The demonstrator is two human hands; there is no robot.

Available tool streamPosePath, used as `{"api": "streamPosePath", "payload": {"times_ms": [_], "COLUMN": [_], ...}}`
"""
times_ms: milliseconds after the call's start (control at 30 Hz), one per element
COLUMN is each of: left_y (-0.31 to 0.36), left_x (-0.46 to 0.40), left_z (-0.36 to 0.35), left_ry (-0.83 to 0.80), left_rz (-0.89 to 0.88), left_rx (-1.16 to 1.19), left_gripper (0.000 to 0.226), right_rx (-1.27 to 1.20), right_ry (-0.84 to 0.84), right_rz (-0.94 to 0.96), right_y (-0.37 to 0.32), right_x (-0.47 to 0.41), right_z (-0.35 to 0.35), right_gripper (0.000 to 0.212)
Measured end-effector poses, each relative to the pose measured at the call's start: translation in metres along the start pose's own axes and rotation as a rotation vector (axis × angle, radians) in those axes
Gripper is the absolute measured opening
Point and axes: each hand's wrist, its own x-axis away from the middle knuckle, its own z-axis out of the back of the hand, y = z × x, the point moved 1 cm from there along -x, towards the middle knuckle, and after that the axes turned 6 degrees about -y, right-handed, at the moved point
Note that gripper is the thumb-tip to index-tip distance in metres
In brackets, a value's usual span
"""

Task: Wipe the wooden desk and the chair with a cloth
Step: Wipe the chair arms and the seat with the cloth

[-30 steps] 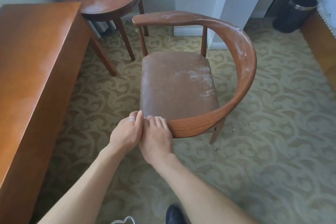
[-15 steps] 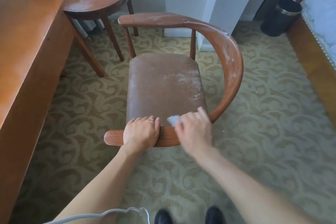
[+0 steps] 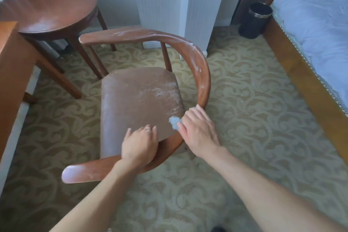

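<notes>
We wipe the dusty curved chair (image 3: pixel 202 73) rail.
Our left hand (image 3: pixel 139 146) curls over the smooth wood; our right hand (image 3: pixel 199 130) pinches a fuzzy grey cloth (image 3: pixel 174 122).

No readable text, labels, brands or numbers, perhaps some lost to the wide-angle blur

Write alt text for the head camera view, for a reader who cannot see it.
A person's right hand presses a small grey-blue cloth on the curved rail of a dusty brown wooden armchair while the left hand steadies the rail. A round wooden side table stands behind.
</notes>
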Motion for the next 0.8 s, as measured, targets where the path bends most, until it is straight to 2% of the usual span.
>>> {"api": "streamPosePath", "payload": {"times_ms": [133, 267, 433, 633, 733, 800], "left_y": [0.076, 0.088, 0.092, 0.091, 0.092, 0.091], "left_x": [-0.04, -0.049, -0.046, -0.046, -0.049, -0.049], "left_z": [0.004, -0.012, -0.008, -0.007, -0.013, -0.014], "left_ry": [0.026, 0.073, 0.207, 0.175, 0.15, 0.116], "left_rz": [-0.019, 0.147, 0.144, 0.227, 0.192, 0.182], "left_rx": [0.233, 0.341, 0.338, 0.32, 0.19, 0.171], "left_gripper": [0.026, 0.033, 0.023, 0.028, 0.014, 0.014], "right_rx": [0.056, 0.006, -0.074, -0.1, -0.094, -0.074], "right_ry": [-0.004, 0.051, 0.132, 0.209, 0.221, 0.193], "right_rz": [0.043, 0.03, 0.056, 0.115, 0.243, 0.279], "right_y": [0.029, 0.032, 0.029, 0.026, 0.041, 0.045], "right_x": [-0.027, -0.039, -0.035, -0.045, -0.05, -0.053], "right_z": [0.007, 0.006, 0.006, -0.003, -0.004, -0.002], "right_gripper": [0.042, 0.046, 0.042, 0.05, 0.055, 0.048]}}
